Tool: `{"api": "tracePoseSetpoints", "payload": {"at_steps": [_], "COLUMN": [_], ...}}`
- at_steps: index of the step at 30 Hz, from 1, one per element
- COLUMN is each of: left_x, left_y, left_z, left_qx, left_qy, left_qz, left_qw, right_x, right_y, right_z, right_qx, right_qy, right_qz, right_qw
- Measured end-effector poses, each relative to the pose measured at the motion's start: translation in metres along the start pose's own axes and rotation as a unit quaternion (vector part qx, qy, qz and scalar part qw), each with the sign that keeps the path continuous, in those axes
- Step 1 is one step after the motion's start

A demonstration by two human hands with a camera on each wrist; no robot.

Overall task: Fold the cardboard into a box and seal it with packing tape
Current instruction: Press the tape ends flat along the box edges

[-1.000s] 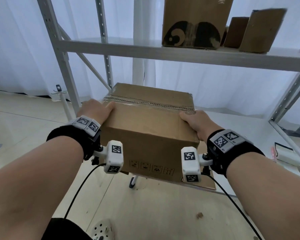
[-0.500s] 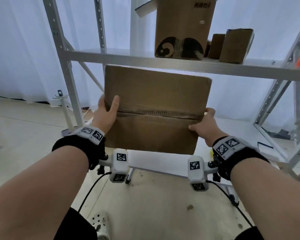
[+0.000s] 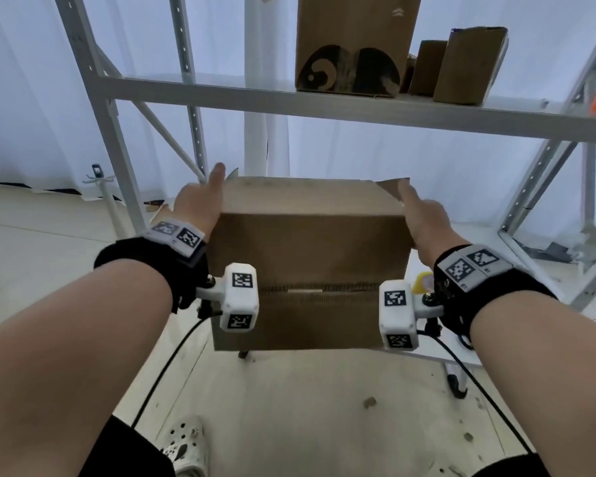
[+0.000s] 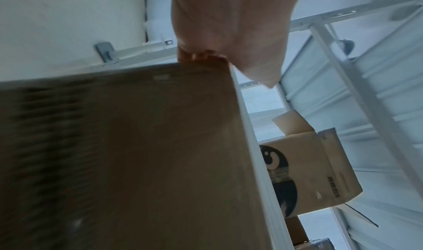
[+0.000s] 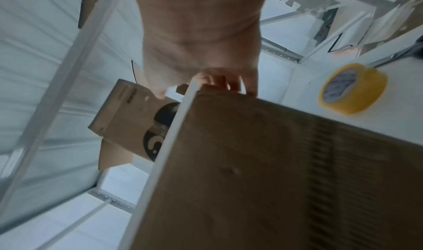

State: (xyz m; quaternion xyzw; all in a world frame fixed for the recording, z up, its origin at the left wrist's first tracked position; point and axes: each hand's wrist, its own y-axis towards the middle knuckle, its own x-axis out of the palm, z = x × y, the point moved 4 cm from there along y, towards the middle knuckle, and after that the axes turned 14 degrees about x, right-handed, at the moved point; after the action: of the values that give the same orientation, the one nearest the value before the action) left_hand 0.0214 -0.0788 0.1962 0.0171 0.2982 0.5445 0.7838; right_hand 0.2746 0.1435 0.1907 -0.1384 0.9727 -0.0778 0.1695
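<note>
A brown cardboard box (image 3: 310, 249) hangs in the air in front of me, held between both hands. Its taped seam (image 3: 310, 289) faces me, low on the near face. My left hand (image 3: 198, 201) grips the left side, one digit pointing up past the top edge. In the left wrist view the fingers (image 4: 199, 55) curl round the box's (image 4: 137, 145) far edge. My right hand (image 3: 424, 218) grips the right side beside a raised flap corner (image 3: 396, 187); its fingers (image 5: 219, 78) hook over the box (image 5: 263, 163). A yellow packing tape roll (image 5: 352, 89) lies on the white surface, half hidden (image 3: 424, 282) behind the box.
A white metal rack (image 3: 289, 101) crosses just above and behind the box, its uprights at left (image 3: 93, 115) and right. A tall printed carton (image 3: 351, 46) and smaller cartons (image 3: 468, 63) stand on its shelf. My foot in a white clog (image 3: 183, 445) is on the pale floor.
The box was lifted off the low surface and tipped toward me, so the taped seam moved from the top to the low near face. Both hands moved to the upper side edges.
</note>
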Motion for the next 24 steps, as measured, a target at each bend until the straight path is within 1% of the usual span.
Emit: {"api": "tracePoseSetpoints", "payload": {"at_steps": [1, 3, 4, 6, 7, 8, 10, 12, 16, 18, 20, 21, 22, 23, 24], "left_x": [-0.001, -0.002, -0.001, 0.004, 0.007, 0.009, 0.012, 0.008, -0.009, -0.018, -0.027, -0.029, -0.029, -0.026, -0.021], "left_y": [0.006, 0.014, 0.015, 0.010, 0.005, 0.000, -0.007, -0.006, 0.002, 0.000, -0.008, -0.012, -0.015, -0.017, -0.019], "left_z": [0.000, 0.000, 0.000, -0.001, -0.001, 0.000, 0.000, 0.000, 0.008, 0.015, 0.020, 0.021, 0.017, 0.012, 0.003], "left_qx": [-0.010, -0.022, -0.022, -0.021, -0.022, -0.024, -0.003, 0.011, 0.033, 0.066, 0.098, 0.111, 0.120, 0.119, 0.103], "left_qy": [0.006, 0.020, 0.054, 0.153, 0.192, 0.212, 0.231, 0.230, 0.153, 0.114, 0.046, 0.024, 0.012, 0.007, 0.007], "left_qz": [-0.015, -0.044, -0.078, -0.148, -0.171, -0.188, -0.200, -0.175, -0.071, -0.005, 0.068, 0.090, 0.091, 0.070, 0.032], "left_qw": [1.000, 0.999, 0.995, 0.977, 0.966, 0.959, 0.952, 0.957, 0.985, 0.991, 0.992, 0.989, 0.988, 0.990, 0.994], "right_x": [-0.001, -0.001, 0.000, 0.005, 0.008, 0.010, 0.012, 0.010, 0.001, -0.003, -0.007, -0.007, -0.007, -0.005, -0.003], "right_y": [0.005, 0.013, 0.016, 0.016, 0.016, 0.014, 0.013, 0.008, -0.001, -0.006, -0.014, -0.017, -0.019, -0.018, -0.018], "right_z": [-0.003, -0.003, 0.000, 0.005, 0.008, 0.008, 0.007, -0.001, -0.023, -0.031, -0.032, -0.028, -0.021, -0.012, -0.001], "right_qx": [0.010, 0.038, 0.048, 0.044, 0.034, 0.026, 0.011, -0.011, -0.077, -0.102, -0.106, -0.102, -0.093, -0.075, -0.052], "right_qy": [-0.017, -0.054, -0.080, -0.153, -0.183, -0.201, -0.193, -0.169, -0.131, -0.074, 0.003, 0.032, 0.046, 0.049, 0.043], "right_qz": [0.004, -0.017, -0.030, -0.046, -0.044, -0.040, -0.035, -0.034, -0.015, -0.012, -0.031, -0.046, -0.061, -0.075, -0.085], "right_qw": [1.000, 0.998, 0.995, 0.986, 0.982, 0.978, 0.980, 0.985, 0.988, 0.992, 0.994, 0.993, 0.993, 0.993, 0.994]}}
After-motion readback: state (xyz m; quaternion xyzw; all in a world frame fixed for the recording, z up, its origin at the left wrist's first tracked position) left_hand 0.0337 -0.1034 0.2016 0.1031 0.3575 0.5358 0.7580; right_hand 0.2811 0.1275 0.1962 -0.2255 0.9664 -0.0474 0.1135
